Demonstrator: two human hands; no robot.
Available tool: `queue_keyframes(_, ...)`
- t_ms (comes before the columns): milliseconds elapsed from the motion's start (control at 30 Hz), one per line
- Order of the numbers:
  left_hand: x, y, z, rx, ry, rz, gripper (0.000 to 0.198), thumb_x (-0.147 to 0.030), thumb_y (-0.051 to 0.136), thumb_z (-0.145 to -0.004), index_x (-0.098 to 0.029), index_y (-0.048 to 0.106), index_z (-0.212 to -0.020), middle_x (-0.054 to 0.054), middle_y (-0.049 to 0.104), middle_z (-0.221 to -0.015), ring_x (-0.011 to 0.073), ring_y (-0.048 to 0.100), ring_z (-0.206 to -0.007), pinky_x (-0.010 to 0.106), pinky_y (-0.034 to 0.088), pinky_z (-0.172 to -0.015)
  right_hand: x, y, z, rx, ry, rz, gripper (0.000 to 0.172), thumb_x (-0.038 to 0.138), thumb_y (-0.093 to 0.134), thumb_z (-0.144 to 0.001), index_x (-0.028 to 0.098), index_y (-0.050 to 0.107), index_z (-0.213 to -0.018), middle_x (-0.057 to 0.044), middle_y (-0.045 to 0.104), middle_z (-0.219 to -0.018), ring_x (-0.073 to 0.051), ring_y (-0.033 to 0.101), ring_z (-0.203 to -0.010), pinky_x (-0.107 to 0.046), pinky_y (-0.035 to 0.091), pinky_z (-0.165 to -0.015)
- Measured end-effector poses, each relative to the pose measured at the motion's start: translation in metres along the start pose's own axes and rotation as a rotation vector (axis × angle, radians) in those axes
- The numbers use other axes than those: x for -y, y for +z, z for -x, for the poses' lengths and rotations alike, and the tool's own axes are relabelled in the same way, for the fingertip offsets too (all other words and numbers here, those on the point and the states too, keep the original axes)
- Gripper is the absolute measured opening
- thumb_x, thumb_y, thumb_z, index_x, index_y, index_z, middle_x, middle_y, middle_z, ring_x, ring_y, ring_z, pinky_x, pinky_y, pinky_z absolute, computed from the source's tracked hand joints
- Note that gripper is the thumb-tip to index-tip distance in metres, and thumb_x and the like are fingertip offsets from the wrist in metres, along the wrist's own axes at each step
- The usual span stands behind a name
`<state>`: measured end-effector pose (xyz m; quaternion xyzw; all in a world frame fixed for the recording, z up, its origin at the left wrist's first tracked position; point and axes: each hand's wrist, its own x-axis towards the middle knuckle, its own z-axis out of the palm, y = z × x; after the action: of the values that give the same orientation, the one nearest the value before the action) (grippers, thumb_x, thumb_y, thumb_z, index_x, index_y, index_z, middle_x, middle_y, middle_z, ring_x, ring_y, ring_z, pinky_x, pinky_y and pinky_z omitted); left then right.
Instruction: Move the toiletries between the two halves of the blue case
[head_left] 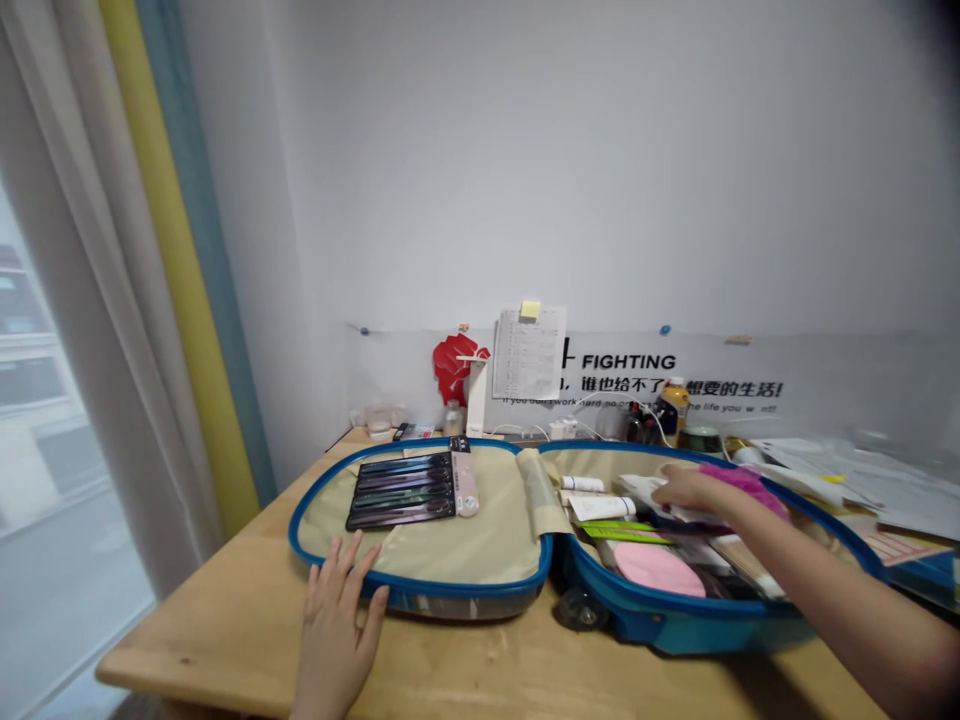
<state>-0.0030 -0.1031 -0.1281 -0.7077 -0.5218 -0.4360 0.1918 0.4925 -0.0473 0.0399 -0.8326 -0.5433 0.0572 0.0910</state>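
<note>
A blue suitcase (465, 588) lies open on the wooden desk (225, 630). My left hand (339, 620) rests flat with fingers spread on the near rim of its left half. On that half's beige lining lies a dark pack of toothbrushes (403, 490). My right hand (686, 489) reaches into the right half and lies on white packets (637, 487), beside a pink fluffy item (742, 485); its fingers look curled on them. White tubes (600, 507), a green strip (626, 532) and a pink round pad (658, 567) fill that half.
A curtain (112, 300) hangs at the left by a window. Against the wall stand a bottle (673, 402), a jar (452, 417), a white lamp post (475, 398) and cables. Papers (847, 470) pile at the right. A paper sheet (529, 353) hangs on the wall.
</note>
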Motion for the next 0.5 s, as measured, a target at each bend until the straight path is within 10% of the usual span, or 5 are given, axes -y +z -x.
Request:
queue_keyframes(267, -0.002, 0.0, 0.0, -0.005, -0.001, -0.018, 0.04, -0.031, 0.044, -0.092, -0.023, 0.051, -0.13, 0.01, 0.048, -0.143, 0.0287, 0.029, -0.14, 0.057, 0.024, -0.112, 0.072, -0.045, 0.03, -0.076, -0.263, -0.063, 0.061, 0.038, 0.052, -0.082, 0.017, 0.038, -0.137, -0.019, 0.056, -0.121, -0.027, 0.064, -0.089, -0.039, 0.051, -0.073)
queue_keyframes(500, -0.003, 0.001, 0.0, -0.025, -0.041, 0.013, 0.059, -0.033, 0.044, -0.092, -0.022, 0.026, -0.147, 0.012, 0.049, -0.141, 0.0277, 0.031, -0.139, 0.055, 0.027, -0.112, 0.201, 0.032, 0.084, 0.115, -0.945, -0.193, 0.043, 0.029, 0.067, -0.065, 0.022, 0.056, -0.106, -0.008, 0.057, -0.119, -0.022, 0.057, -0.105, -0.034, 0.045, -0.09)
